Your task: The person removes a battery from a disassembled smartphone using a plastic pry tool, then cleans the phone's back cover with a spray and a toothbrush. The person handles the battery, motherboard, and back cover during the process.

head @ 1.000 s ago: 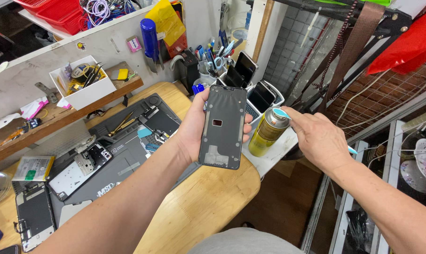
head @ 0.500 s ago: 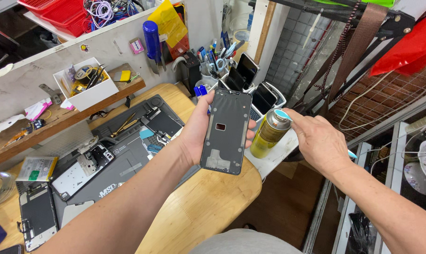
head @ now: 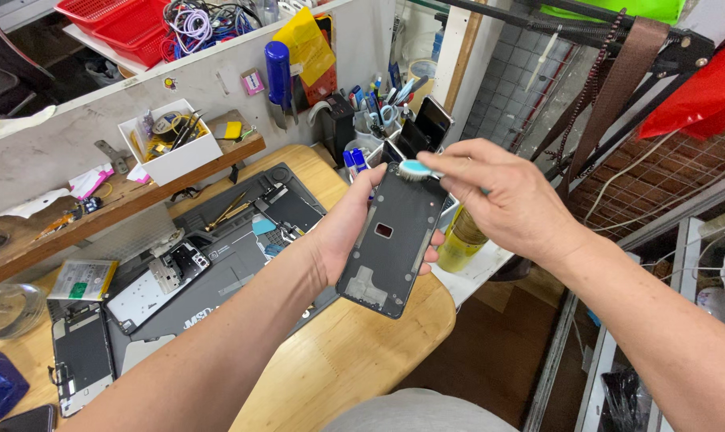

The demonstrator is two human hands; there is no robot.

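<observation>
The left hand [head: 342, 236] grips a dark phone frame [head: 394, 240] by its edge, fingers wrapped behind. The right hand [head: 502, 200] pinches a small teal-headed brush [head: 417, 169] at the frame's top end — cleaning looks barely begun, the lower frame untouched.

1. Wooden bench [head: 354, 360]: near right corner bare; room there under the phone frame [head: 394, 240].
2. Grey work mat [head: 226, 280] at bench centre, crowded with phone parts and tools [head: 282, 212].
3. Far right corner: tool cups [head: 374, 128] and upright phones [head: 426, 128] block passage.
4. Yellow spray can [head: 462, 240] stands just off the right edge.
5. Back shelf [head: 106, 204]: white box [head: 170, 144], scattered bits.
</observation>
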